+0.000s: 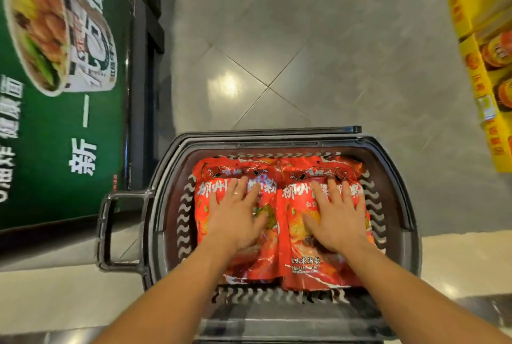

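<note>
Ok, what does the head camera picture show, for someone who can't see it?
A person's left hand rests flat on the left red packet and the right hand on the right red packet, side by side in a dark shopping basket. Grey floor, a green poster and yellow shelves surround it.

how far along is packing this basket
Done: the left red packet and right red packet lie side by side in the basket. In hand: the left hand and right hand press flat on them. Left: probably letting go and taking the handle, untouched.
</note>
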`<action>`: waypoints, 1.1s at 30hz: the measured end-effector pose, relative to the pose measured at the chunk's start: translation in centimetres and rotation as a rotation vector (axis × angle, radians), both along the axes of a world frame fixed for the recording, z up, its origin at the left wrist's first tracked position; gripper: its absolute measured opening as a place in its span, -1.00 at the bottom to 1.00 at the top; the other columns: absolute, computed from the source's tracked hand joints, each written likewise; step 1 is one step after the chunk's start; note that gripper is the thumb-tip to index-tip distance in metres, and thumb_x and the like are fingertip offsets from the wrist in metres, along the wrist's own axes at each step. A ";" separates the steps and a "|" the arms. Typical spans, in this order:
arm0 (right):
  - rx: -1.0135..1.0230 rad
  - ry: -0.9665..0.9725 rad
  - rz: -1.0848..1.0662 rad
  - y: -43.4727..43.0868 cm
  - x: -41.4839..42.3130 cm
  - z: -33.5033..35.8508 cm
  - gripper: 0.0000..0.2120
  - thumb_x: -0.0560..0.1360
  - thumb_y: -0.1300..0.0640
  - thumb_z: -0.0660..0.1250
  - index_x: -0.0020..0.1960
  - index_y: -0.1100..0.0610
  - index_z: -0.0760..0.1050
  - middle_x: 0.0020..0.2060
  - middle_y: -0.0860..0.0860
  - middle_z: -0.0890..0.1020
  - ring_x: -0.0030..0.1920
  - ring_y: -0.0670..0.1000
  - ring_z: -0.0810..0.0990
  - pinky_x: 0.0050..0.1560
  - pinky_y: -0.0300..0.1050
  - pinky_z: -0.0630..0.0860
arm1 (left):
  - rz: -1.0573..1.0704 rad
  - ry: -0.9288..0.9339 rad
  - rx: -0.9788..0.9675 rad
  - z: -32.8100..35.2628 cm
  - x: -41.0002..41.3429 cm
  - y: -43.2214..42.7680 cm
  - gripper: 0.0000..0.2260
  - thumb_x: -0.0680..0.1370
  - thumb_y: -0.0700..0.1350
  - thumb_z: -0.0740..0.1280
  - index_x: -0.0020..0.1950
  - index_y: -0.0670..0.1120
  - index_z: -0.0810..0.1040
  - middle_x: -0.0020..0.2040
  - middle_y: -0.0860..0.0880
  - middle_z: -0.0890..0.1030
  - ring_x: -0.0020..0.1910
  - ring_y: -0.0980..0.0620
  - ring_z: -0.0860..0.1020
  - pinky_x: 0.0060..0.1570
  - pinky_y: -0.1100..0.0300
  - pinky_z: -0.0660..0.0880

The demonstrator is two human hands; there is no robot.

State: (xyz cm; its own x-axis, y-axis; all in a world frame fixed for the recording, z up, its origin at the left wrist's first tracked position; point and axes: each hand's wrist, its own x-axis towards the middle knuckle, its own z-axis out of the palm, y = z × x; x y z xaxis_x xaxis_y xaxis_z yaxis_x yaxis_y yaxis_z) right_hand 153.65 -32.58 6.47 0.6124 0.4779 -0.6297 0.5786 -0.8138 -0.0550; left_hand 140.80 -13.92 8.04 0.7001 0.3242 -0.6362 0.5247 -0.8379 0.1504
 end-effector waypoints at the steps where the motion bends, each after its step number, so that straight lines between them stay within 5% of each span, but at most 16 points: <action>1: 0.038 -0.007 -0.015 0.4 0.2 1.9 -0.27 0.57 -0.34 0.03 0.61 -0.11 -0.17 0.62 0.09 -0.06 0.59 0.22 -0.13 0.52 0.32 -0.13 | 0.019 -0.032 0.002 1.7 0.5 0.6 -0.37 0.62 0.32 -0.01 0.64 0.14 -0.03 0.66 -0.01 -0.09 0.63 -0.05 -0.15 0.54 -0.26 -0.09; 6: 0.226 -0.096 -0.075 1.7 1.0 13.3 -0.30 0.55 -0.30 0.05 0.61 -0.12 -0.01 0.61 0.02 0.02 0.60 0.14 -0.09 0.52 0.25 -0.11 | 0.050 -0.203 0.152 12.4 2.4 2.5 -0.19 0.42 0.40 -0.28 0.63 0.14 0.07 0.66 -0.01 0.01 0.63 -0.09 -0.09 0.52 -0.25 -0.15; 10: 0.344 -0.165 -0.060 3.3 2.3 23.9 -0.24 0.46 -0.36 -0.05 0.60 -0.11 0.06 0.61 0.02 0.05 0.60 0.14 -0.10 0.52 0.25 -0.11 | 0.092 -0.331 0.247 23.2 3.1 3.2 -0.25 0.47 0.40 -0.18 0.61 0.14 0.16 0.65 -0.03 0.08 0.63 -0.13 -0.05 0.51 -0.26 -0.14; 14: 0.447 -0.286 0.029 5.9 3.0 36.0 -0.24 0.45 -0.36 -0.06 0.61 -0.13 0.00 0.62 0.01 0.01 0.60 0.14 -0.14 0.53 0.25 -0.12 | 0.090 -0.496 0.387 35.0 2.9 4.0 -0.34 0.48 0.36 0.03 0.50 0.11 0.39 0.58 -0.09 0.28 0.58 -0.20 0.16 0.46 -0.35 0.07; 18: 0.589 -0.378 0.103 9.1 1.6 48.0 -0.20 0.41 -0.39 -0.07 0.59 -0.10 0.13 0.60 0.04 0.13 0.60 0.19 0.00 0.50 0.30 -0.04 | 0.142 -0.631 0.522 46.8 1.1 5.3 -0.35 0.46 0.33 0.07 0.43 0.06 0.50 0.52 -0.12 0.39 0.53 -0.23 0.28 0.42 -0.32 0.09; 26: 0.900 -0.492 0.394 15.7 -9.6 67.9 -0.30 0.43 -0.32 0.09 0.45 0.02 0.42 0.48 0.12 0.40 0.48 0.28 0.31 0.35 0.42 0.26 | 0.376 -0.725 0.831 65.7 -13.9 7.4 -0.34 0.47 0.33 0.12 0.47 0.03 0.47 0.52 -0.13 0.39 0.52 -0.23 0.30 0.40 -0.36 0.20; 33: 1.173 -0.383 0.653 20.8 -27.3 77.7 -0.30 0.45 -0.35 0.08 0.47 -0.02 0.39 0.51 0.07 0.35 0.53 0.22 0.24 0.42 0.35 0.20 | 0.681 -0.750 1.023 74.6 -34.1 7.8 -0.33 0.45 0.35 0.12 0.49 0.09 0.44 0.53 -0.09 0.38 0.53 -0.21 0.29 0.41 -0.32 0.12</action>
